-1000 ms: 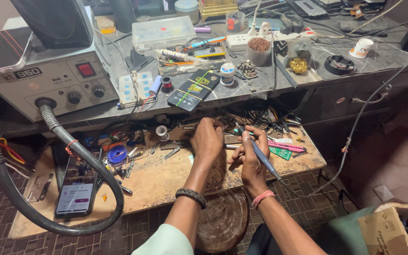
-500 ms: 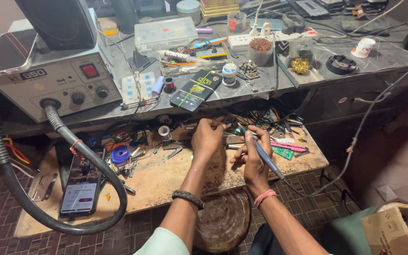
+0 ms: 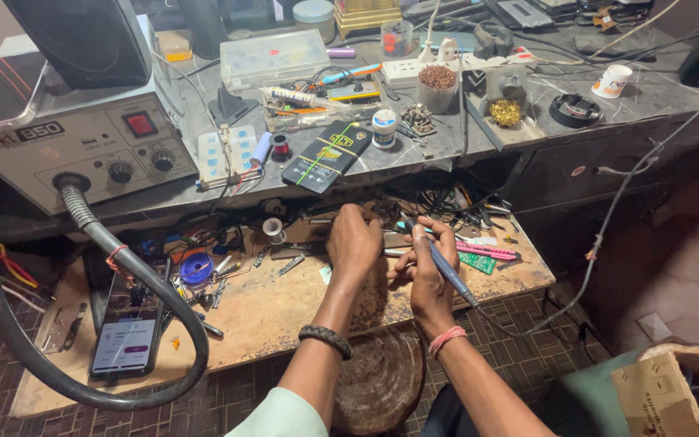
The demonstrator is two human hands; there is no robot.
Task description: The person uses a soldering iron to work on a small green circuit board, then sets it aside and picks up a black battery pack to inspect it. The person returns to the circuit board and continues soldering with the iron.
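My left hand (image 3: pixel 355 240) rests knuckles-up on the low wooden work board (image 3: pixel 277 311), fingers curled over something small that stays hidden beneath them. A dark braided band circles that wrist. Just to its right, my right hand (image 3: pixel 428 271) grips a blue soldering iron (image 3: pixel 446 275) like a pen, tip pointing up-left toward the left hand's fingers. Its cable (image 3: pixel 560 299) trails off to the right. A pink band is on that wrist.
A grey rework station (image 3: pixel 91 150) with a thick black hose (image 3: pixel 135 275) stands at left. A phone (image 3: pixel 127 340) lies lit on the board. The upper bench (image 3: pixel 633 101) holds a black phone case (image 3: pixel 327 155), parts boxes and clutter. A cardboard box (image 3: pixel 665 396) sits lower right.
Both hands have stayed together at the same spot on the board; the iron's angle barely shifts. Only the head camera has drifted slightly.
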